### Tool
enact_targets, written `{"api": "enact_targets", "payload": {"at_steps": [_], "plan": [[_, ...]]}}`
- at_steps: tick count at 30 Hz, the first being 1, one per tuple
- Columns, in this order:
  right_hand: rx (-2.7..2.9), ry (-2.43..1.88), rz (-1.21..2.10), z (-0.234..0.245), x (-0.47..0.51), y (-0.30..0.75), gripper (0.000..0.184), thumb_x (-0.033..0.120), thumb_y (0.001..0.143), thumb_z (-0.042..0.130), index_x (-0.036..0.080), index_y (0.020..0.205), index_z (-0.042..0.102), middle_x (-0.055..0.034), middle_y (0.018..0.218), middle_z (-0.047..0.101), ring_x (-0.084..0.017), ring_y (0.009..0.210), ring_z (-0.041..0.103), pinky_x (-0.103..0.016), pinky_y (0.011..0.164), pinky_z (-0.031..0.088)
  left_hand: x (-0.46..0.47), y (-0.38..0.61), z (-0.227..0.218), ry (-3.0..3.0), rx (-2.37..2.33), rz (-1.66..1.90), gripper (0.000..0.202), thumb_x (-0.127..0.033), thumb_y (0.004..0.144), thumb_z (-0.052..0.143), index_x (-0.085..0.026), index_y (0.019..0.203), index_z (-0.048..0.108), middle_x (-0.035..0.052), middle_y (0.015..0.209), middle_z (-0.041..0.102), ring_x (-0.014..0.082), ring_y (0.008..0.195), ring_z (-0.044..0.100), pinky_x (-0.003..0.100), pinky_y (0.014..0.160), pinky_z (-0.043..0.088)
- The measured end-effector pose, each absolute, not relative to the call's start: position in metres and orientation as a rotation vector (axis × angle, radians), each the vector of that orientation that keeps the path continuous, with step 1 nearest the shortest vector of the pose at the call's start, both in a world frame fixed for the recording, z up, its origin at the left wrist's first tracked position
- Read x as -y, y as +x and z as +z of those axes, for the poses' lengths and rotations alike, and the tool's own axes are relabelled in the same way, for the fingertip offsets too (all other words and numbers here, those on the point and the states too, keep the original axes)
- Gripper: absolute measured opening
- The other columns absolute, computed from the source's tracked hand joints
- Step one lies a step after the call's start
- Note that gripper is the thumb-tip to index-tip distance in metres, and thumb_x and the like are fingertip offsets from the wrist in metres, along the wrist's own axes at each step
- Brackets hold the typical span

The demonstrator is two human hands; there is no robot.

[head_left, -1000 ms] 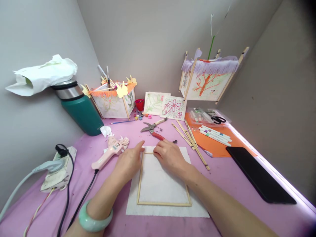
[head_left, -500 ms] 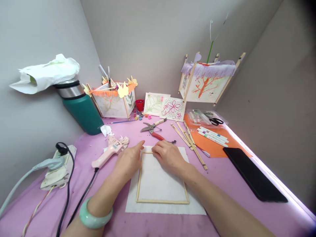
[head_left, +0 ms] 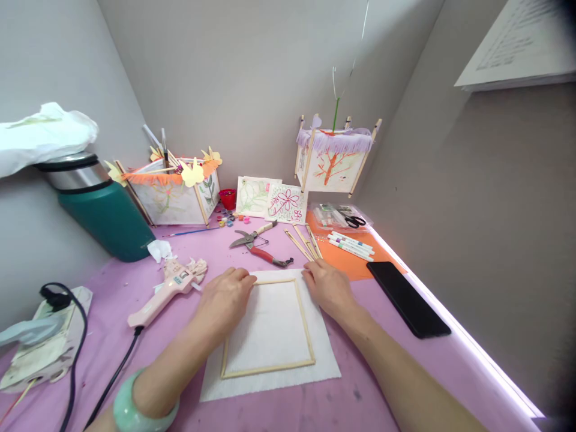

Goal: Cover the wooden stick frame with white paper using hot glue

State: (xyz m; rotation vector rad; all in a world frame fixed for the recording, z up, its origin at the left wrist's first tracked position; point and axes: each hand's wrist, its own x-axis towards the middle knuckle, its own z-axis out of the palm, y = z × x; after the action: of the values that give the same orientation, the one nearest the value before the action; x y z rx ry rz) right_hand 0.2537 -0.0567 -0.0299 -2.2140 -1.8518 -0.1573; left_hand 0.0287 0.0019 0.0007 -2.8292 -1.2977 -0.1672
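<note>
A thin wooden stick frame (head_left: 269, 370) lies flat on a larger white sheet (head_left: 326, 360), with a border of sheet showing around it. At the upper left corner, my left hand (head_left: 227, 297) is closed, its fingers bent over the sheet's edge beside the frame; a jade-green bangle (head_left: 144, 402) circles that wrist. My right hand (head_left: 330, 288) pinches the sheet's upper right edge, just outside the frame. Behind it, several wooden sticks (head_left: 306, 243) lie close to its knuckles. Red-handled pruning shears (head_left: 256, 243) rest beyond the sheet with blades apart.
To the left are a pink glue gun (head_left: 164, 291), a power strip (head_left: 49, 342) and a green bottle (head_left: 108, 219). A black phone (head_left: 407, 300) and white markers (head_left: 351, 246) lie right. Decorated paper lanterns (head_left: 168, 201) and drawings (head_left: 285, 204) stand behind.
My right hand has moved from the frame's top bar to the sheet's upper right edge. My left fingers have bent down at the upper left corner. The view has turned right.
</note>
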Motion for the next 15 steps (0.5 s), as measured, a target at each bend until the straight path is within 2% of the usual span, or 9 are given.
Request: {"api": "enact_targets", "payload": {"at_steps": [5,15], "plan": [[1.879,-2.269,-0.243,-0.039,0.051,0.249,0.024,0.026,0.097,0.040,0.019,0.093,0.063,-0.0055,0.095,0.063,-0.017,0.085,0.062,-0.027,0.064,0.038,-0.006,0.047,-0.001,-2.813,1.357,0.051,0.033,-0.021,0.092,0.033,-0.019,0.095,0.065,0.0081,0.097,0.062,0.0198,0.078,0.061,0.031,0.065,0.042],[1.884,-2.307,-0.231,-0.047,0.045,0.248,0.020,0.020,0.097,0.039,0.018,0.094,0.059,-0.0068,0.094,0.062,-0.017,0.082,0.060,-0.027,0.062,0.036,-0.011,0.045,-0.016,-2.776,1.380,0.054,0.038,-0.021,0.093,0.028,-0.024,0.097,0.066,0.0052,0.098,0.062,0.0189,0.078,0.061,0.029,0.062,0.038]]}}
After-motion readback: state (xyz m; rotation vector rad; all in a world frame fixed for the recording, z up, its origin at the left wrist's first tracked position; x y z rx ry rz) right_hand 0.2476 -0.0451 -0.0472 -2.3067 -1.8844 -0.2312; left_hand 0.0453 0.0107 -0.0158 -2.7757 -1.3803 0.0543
